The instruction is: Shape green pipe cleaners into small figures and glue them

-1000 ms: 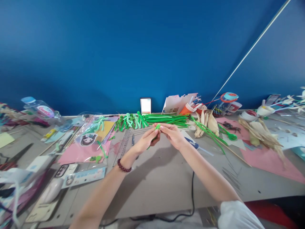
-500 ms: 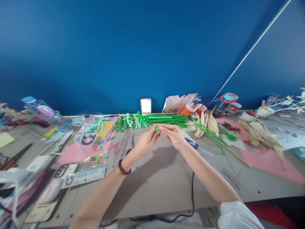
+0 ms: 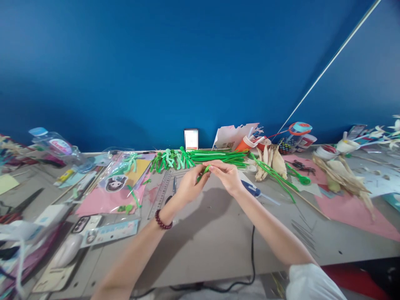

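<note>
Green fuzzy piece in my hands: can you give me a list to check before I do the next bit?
1. Left hand has hold of the green piece: ok.
2. Right hand has hold of it too: ok, fingers pinch it.
3. You can see the whole piece: not ok, fingers hide much of it.
4. It's tight enough: cannot tell.
5. More green stems nearby: ok, just beyond your hands.
6. Phone standing up: ok, though its words are too small to read.

Craft workspace: grey table strewn with green stems, coloured paper, ruler, scissors
</note>
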The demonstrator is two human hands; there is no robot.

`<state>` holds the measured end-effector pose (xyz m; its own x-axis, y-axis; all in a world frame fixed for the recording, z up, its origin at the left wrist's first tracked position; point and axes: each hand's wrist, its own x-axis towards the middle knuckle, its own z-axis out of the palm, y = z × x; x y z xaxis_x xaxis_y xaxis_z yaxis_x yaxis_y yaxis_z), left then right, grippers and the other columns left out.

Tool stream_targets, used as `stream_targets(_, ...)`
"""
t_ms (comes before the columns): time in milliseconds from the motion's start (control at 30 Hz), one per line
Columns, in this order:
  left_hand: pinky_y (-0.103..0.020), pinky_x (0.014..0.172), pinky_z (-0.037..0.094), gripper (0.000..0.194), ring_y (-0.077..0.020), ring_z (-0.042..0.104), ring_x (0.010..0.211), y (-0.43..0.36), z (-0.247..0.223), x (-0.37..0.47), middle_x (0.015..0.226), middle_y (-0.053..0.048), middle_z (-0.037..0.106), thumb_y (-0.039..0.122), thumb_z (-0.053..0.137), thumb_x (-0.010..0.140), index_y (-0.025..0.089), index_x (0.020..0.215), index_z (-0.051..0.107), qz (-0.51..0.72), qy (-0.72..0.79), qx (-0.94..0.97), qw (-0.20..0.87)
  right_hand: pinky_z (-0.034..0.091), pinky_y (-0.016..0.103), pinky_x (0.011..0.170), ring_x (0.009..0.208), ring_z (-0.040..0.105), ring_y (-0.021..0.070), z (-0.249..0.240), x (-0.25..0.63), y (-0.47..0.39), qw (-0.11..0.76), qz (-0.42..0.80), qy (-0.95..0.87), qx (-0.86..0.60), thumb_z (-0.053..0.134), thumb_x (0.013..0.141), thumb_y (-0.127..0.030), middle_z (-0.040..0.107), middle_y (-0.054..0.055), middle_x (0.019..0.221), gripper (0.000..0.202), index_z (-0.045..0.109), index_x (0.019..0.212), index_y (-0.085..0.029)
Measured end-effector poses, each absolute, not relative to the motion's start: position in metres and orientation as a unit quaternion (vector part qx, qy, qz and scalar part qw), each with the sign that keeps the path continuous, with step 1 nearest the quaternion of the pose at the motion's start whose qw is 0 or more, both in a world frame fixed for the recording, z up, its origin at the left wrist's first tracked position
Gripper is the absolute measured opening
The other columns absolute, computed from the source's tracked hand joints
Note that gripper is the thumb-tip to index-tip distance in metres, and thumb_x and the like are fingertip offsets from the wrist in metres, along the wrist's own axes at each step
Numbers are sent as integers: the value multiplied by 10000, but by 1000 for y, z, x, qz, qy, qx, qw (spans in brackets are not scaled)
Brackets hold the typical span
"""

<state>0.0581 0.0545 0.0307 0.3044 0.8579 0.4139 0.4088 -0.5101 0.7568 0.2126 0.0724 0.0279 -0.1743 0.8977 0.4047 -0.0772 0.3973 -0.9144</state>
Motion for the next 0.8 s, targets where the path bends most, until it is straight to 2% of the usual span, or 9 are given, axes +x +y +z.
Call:
stream_targets(100,-281,751,448,143,-166,583,852,56,30,58,922,-58,635,268,503,860,184,962,559,497,413,733,213,472,373,858,955,586,207,30,216,72,566,329,-681,-329,644,798,-310,708,30,944,168,725,944,-298)
stream_targets(200,-266,723,459,74,-150,590,792,58,27,57,832,-37,634,228,519,847,184,865,576,527,397,729,184,493,379,822,918,589,213,32,217,70,559,273,-716,-317,653,793,-293,709,35,925,194,715,976,-309)
stream_targets(400,-251,683,465,17,-136,581,742,57,28,57,787,-23,624,190,570,811,181,825,568,547,370,735,158,522,339,783,919,612,196,31,216,67,555,279,-727,-291,626,816,-263,663,57,1001,219,702,1017,-304)
stream_targets(533,-256,669,468,41,-135,587,720,57,30,56,764,-26,629,195,563,824,181,786,565,558,362,734,139,521,325,782,895,612,189,29,217,68,548,279,-732,-293,653,792,-313,650,50,980,248,697,1035,-305)
stream_targets(800,-266,700,489,88,-134,607,754,60,26,55,784,-34,644,126,594,798,182,737,565,597,309,739,49,524,304,733,843,605,177,32,217,66,541,309,-717,-312,670,774,-319,638,38,909,173,731,935,-298)
